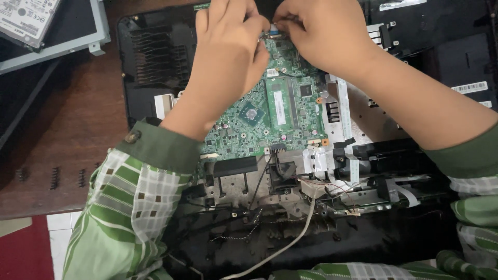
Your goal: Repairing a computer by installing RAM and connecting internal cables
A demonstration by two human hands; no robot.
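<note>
1. The left hand (228,52) and the right hand (321,33) are meeting at the far edge of the green circuit board (270,111); fingertips are pinching a small connector (273,32) there.
2. The connector is looking tiny and fragile, best gripped by its sides.
3. The board, thin, stiff and light, is lying in the opened black laptop case (155,62).
4. A hard drive (26,18) is sitting on the wooden worktop (72,119), far left.

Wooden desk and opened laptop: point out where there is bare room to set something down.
Bare brown wooden desk lies between the silver drive bracket and the black laptop shell, above the rows of small black screws. The green circuit board is crowded: left hand and right hand meet at its top edge, cables below.
</note>
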